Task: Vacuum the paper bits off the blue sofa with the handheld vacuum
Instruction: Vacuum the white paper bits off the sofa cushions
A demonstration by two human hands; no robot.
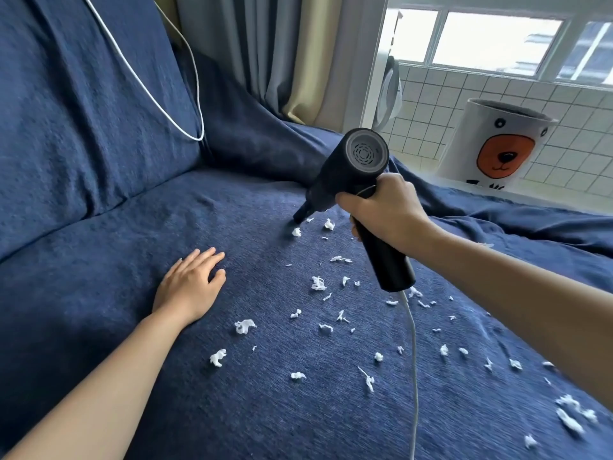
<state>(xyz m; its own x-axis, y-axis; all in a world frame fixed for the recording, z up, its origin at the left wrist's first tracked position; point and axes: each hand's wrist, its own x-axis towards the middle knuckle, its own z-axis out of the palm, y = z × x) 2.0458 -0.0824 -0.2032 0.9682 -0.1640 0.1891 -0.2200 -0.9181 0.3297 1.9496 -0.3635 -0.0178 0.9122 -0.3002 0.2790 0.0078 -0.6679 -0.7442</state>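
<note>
The landmark is the black, pistol-shaped handheld vacuum [356, 180], held over the seat of the blue fabric-covered sofa [99, 254].

Nearest the viewer, below and right of the vacuum, white shredded paper bits [318, 283] lie scattered across the seat, thickest at the lower right edge of view. A thin white cord [414, 360] hangs from the vacuum's handle base and trails over several of them.

The right hand [384, 210] has its grip clenched round the vacuum's handle. The narrow nozzle points down and left, its tip touching or just above the fabric; I cannot tell which. Two bits lie just beside the tip. The left hand [192, 280] rests flat on the seat, well left of the vacuum, fingers straight, holding nothing.

Judgement: most of the cleaning remains. The nozzle is narrow, so slow, overlapping passes towards the viewer should serve best, with the left hand keeping the loose cover taut. The hanging cord may sweep bits aside or snag.

Beyond the vacuum: a second white cable [166, 104] loops down the backrest, grey and cream curtains [265, 51], a white bin with a bear face [501, 144], tiled wall and window.
</note>
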